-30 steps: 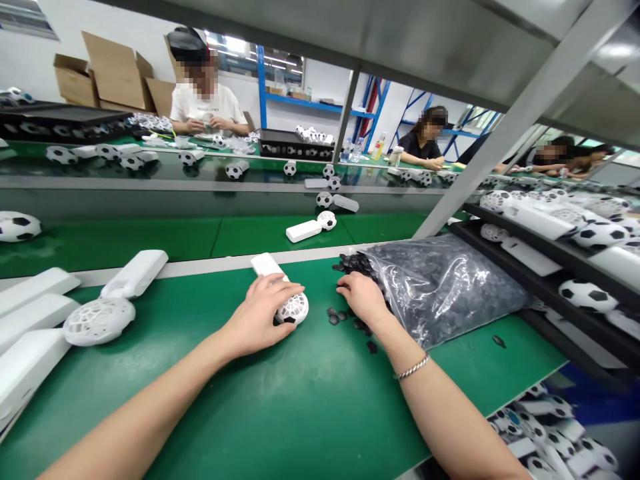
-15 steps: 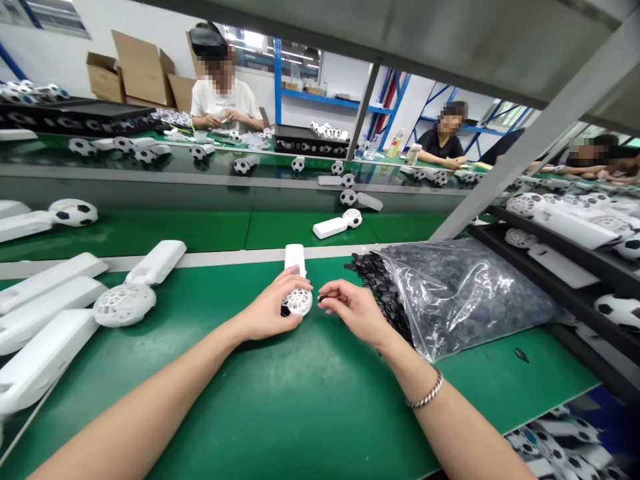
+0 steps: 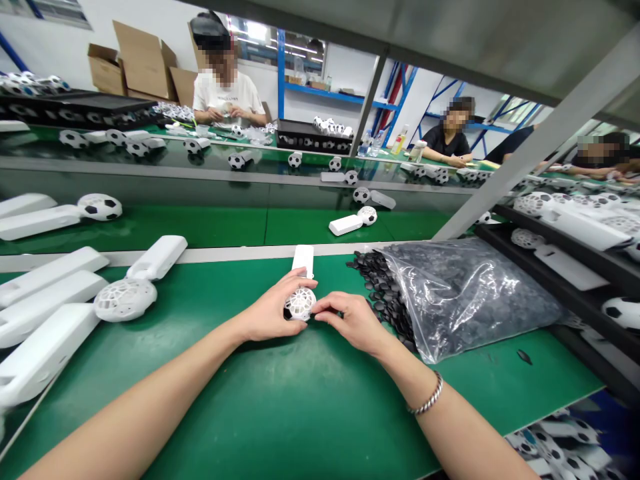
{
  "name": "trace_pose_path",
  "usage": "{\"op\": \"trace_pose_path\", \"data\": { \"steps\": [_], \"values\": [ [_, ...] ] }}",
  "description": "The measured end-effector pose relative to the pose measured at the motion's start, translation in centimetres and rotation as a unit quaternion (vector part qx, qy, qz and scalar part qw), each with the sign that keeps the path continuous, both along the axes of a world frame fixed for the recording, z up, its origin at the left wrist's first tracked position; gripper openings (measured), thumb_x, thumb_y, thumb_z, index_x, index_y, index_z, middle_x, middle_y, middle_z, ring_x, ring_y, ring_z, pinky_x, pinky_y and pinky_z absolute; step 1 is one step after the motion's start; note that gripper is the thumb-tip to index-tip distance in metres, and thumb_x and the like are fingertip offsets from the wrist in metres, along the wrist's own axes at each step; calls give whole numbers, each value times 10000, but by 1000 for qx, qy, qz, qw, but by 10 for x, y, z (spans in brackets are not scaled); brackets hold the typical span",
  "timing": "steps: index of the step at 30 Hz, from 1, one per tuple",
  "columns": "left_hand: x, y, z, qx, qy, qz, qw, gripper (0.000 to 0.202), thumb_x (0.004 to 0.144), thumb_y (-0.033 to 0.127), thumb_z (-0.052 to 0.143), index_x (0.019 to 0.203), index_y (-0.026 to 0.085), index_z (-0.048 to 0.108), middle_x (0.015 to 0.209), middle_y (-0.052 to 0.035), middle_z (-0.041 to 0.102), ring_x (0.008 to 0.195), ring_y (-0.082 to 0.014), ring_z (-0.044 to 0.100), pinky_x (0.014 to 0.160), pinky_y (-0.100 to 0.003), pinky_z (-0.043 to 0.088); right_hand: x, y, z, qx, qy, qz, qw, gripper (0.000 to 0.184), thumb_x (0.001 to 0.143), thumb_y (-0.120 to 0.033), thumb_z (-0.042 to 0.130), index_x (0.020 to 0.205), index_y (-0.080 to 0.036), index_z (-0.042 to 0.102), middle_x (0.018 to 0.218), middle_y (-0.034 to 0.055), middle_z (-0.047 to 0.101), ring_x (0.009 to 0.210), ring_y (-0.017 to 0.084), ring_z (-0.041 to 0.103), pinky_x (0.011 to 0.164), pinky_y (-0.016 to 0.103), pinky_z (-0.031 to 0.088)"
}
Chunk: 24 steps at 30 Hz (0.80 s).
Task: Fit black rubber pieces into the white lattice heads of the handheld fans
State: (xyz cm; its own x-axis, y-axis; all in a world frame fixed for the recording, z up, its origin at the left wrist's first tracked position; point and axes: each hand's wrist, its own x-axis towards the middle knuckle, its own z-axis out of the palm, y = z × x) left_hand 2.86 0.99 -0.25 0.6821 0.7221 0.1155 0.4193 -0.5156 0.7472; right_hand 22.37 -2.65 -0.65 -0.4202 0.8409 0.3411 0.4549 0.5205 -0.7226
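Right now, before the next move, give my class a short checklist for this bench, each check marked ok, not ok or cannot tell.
1. Left hand grips the white lattice ball: ok.
2. Right hand reaches the ball: ok.
3. White handle joined to the ball: cannot tell.
4. Black patches all inside the plastic bag: not ok, a heap lies outside it.
5. A patch pinched in the right hand: cannot tell.
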Motion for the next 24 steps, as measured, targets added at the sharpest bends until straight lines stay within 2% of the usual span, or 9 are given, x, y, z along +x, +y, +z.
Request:
{"op": "trace_pose_path", "data": {
  "steps": [6,10,14,18,24],
  "values": [
    [4,-1,-5,37,-22,12,999,580,631,175,628,1177,177,436,1357,-110,348,1320,-241,198,1070,-403,240,-3,0,-5,46,10,21,999,161,822,-103,562,866,-219,665,857,14,614,796,123,577,732,228,454],
    [6,-2,-5,58,-24,15,998,544,644,147,588,1167,180,441,1296,-90,428,1321,-236,192,1074,-404,240,-8,1,-4,55,21,13,998,106,811,-125,579,843,-213,630,829,8,587,802,134,550,744,246,437],
    [9,-2,-4,53,-21,10,998,521,646,124,561,1149,197,445,1256,-75,449,1321,-240,178,1075,-424,228,-9,7,-6,-30,71,-38,996,132,732,-176,673,780,-189,551,776,-14,500,690,116,498,657,233,427],
    [11,-2,-6,63,-15,11,998,507,642,141,584,1126,217,453,1210,-65,462,1307,-254,192,1065,-440,233,-6,12,-17,-132,121,-20,984,199,696,-225,705,711,-175,512,727,-29,487,642,106,473,607,221,407],
    [8,-3,-9,60,-29,20,998,452,674,180,583,1104,227,450,1222,-62,451,1298,-268,202,1055,-457,238,-6,11,-21,-173,146,-12,974,182,733,-265,653,717,-174,497,703,-29,488,637,105,457,596,218,395]
  ]
}}
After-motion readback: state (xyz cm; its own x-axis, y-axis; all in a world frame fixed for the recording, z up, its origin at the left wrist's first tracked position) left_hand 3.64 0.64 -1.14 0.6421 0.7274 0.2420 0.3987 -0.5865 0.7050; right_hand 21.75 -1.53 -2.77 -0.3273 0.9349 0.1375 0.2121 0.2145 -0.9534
